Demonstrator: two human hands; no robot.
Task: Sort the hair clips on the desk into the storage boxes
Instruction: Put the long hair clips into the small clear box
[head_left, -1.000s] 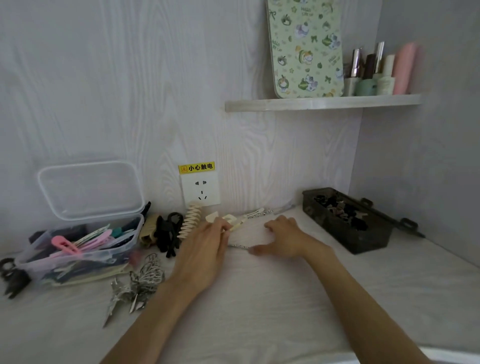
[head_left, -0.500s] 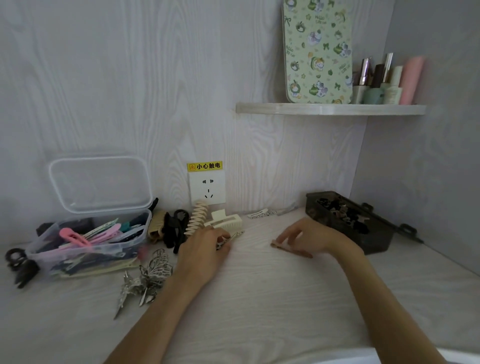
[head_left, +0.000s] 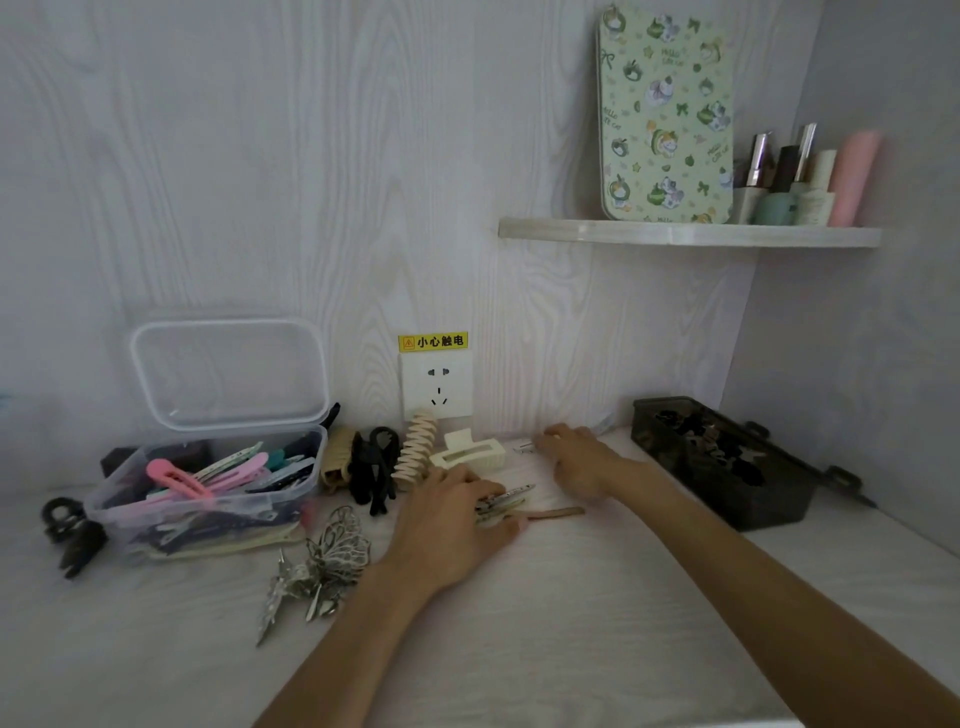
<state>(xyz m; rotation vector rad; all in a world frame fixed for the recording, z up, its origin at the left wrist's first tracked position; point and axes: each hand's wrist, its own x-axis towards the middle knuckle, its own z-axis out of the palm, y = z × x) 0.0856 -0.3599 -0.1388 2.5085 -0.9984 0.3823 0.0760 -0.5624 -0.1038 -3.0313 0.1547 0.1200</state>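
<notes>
Both hands rest low over the desk (head_left: 571, 613). We see the left hand (head_left: 447, 525) lying palm-down with its fingers curled round a small bundle of slim metal clips (head_left: 501, 501), whose tips stick out to the right of the fingers. A brown flat clip (head_left: 556, 513) lies on the desk just beside those fingertips. We see the right hand (head_left: 579, 460) reaching toward the back wall, fingers bent down onto the desk near a small silver clip (head_left: 524, 447); the hand is blurred, and we cannot tell whether it pinches anything.

Just behind the left hand lie a cream claw clip (head_left: 470, 454), a cream spiral clip (head_left: 415, 452) and a black claw clip (head_left: 375, 467). Silver butterfly clips (head_left: 322, 566) lie to the left of the left wrist. We note the clear box (head_left: 208, 519), lid raised, farther left, holding pink and other coloured clips. Another black clip (head_left: 70, 530) lies at its left side. We note the dark box (head_left: 727, 499) standing open to the right of the right forearm, holding dark clips.
</notes>
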